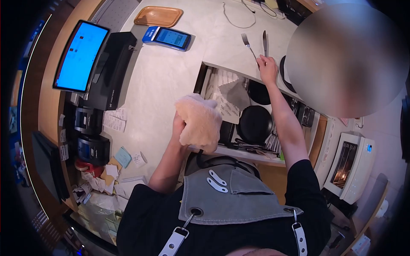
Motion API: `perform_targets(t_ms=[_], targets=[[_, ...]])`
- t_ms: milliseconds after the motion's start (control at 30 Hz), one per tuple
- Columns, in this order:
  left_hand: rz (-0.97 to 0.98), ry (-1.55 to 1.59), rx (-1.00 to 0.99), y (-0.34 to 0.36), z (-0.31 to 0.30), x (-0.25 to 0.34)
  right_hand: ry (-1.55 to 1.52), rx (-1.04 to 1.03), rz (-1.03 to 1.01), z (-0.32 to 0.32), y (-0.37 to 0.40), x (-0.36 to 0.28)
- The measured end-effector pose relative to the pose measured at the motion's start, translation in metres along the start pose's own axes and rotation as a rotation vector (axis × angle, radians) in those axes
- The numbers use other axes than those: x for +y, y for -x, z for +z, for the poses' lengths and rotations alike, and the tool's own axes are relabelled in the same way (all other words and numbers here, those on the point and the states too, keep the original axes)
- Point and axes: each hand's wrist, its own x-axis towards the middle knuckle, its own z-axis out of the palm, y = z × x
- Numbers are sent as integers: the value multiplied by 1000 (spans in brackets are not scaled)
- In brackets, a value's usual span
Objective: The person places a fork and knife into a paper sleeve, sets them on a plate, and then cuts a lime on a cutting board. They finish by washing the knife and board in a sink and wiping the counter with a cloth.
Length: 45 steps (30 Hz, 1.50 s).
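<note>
My left hand [177, 128] is closed around a fluffy beige cloth [200, 121], which hides most of its fingers. It is held above the near edge of the counter, left of an open drawer. Across the drawer reaches my right arm, and my right hand [268, 70] has its fingers closed at the handle ends of a fork [246, 42] and a table knife [265, 42]. Both lie on the pale counter, tips pointing away from me. Inside the drawer are black round pans or plates [254, 124], patterned paper [226, 98] and a pile of cutlery [273, 143].
A wooden tray [158, 16] and a blue card terminal [171, 38] are on the far counter [158, 72]. On the left stand a lit screen [81, 55], small black printers [92, 149] and loose papers [112, 170]. A blurred round patch covers the upper right, above a small oven [348, 166].
</note>
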Motion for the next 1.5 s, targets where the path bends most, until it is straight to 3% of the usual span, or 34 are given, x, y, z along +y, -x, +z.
perform_targets(t_ms=[67, 100, 200, 267, 433, 600, 833, 967, 1067, 1133, 1200, 1267, 1367, 1500], targets=[[35, -61, 101, -10, 28, 4, -35, 76, -31, -14, 9, 0], [45, -63, 116, -15, 34, 2, 1, 148, -175, -21, 15, 4], [64, -40, 132, -32, 42, -8, -611, -61, 242, -71, 57, -47], [60, 15, 110, -41, 42, -21, -715, -51, 255, -104, 91, -78], [102, -223, -39, -70, 71, -55, -950, -88, 333, -162, 158, -105], [79, -82, -201, -82, 107, -86, -931, -23, 257, -211, 201, -128], [126, -398, -275, -70, 138, -130, -932, 118, 100, -262, 214, -138], [167, -368, -264, -57, 159, -164, -642, 82, -34, -269, 200, -128], [230, -440, -88, -53, 171, -185, -601, 197, -41, -256, 211, -119], [235, -440, -48, -54, 182, -188, -438, 261, -42, -259, 222, -116], [248, -533, -16, -50, 183, -189, -463, 263, -11, -258, 233, -110], [337, -634, -53, -54, 169, -191, -450, 235, -50, -255, 244, -97], [409, -630, 9, -51, 170, -190, -905, -48, 160, -270, 258, -109], [155, -546, 141, -40, 172, -191, -1059, -158, 151, -261, 250, -107]])
